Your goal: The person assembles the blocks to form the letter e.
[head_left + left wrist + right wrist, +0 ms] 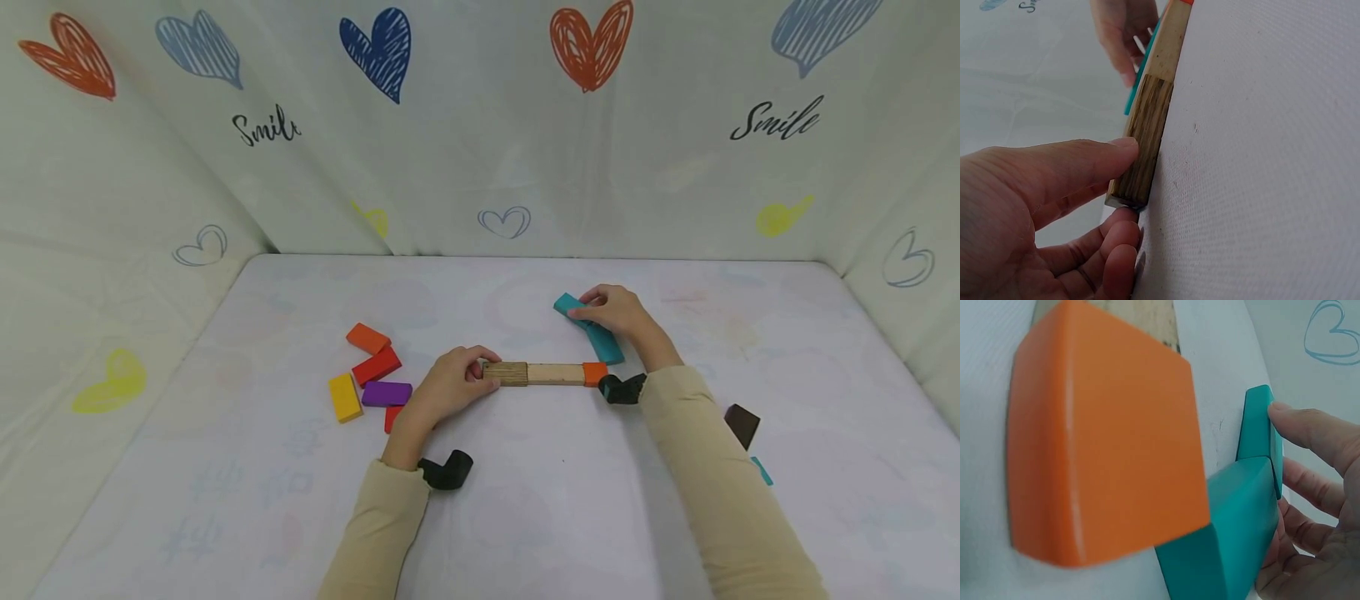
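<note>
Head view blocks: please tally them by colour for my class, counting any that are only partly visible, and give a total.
Orange blocks: 2
Red blocks: 2
Yellow block: 1
Purple block: 1
Teal blocks: 3, one mostly hidden
Wood-coloured blocks: 2
Dark brown block: 1
Total visible: 12

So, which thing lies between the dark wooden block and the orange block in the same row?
A pale wooden block lies between the dark wooden block and the orange block, as the head view shows.

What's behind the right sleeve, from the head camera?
A dark brown block and a teal piece peek out; anything else the sleeve covers can't be seen.
</note>
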A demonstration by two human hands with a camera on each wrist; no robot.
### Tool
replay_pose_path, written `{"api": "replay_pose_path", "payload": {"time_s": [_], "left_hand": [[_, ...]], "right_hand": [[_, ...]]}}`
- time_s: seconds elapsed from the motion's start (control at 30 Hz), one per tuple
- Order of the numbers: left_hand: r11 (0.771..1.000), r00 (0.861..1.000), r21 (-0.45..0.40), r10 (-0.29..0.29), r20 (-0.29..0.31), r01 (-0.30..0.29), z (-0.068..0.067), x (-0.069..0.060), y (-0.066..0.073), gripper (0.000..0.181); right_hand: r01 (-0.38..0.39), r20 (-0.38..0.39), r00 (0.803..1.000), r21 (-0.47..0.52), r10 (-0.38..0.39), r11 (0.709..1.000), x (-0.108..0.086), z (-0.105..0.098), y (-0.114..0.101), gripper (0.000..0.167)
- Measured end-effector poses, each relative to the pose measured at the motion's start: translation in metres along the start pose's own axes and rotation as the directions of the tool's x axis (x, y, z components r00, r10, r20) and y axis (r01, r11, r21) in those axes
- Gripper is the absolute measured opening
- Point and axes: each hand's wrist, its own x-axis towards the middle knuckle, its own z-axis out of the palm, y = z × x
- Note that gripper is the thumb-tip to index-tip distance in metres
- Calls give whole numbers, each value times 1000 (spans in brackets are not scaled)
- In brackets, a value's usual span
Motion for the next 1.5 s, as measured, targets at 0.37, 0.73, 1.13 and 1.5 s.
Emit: {"api": "replay_pose_path", "payload": {"time_s": [0.37,0.73,1.13,1.5], "left_hand": [[1000,1000,-13,-18,3,18,0,-1,0,27],[1000,1000,-4,-13,-3,13,-2,-2,-2,27],[1000,1000,-3,11,-4,-11,0,-2,-3,27],[999,999,12,37,4,-37,0,0,-3,27]], "right_hand": [[72,38,996,107,-76,992,-23,-12,10,61],[205,-129,972,57,-196,977,-47,-24,57,66],[150,-162,975,-30,-153,988,-138,-35,65,50],[56,-185,980,-84,-71,995,-166,-28,106,51]]}}
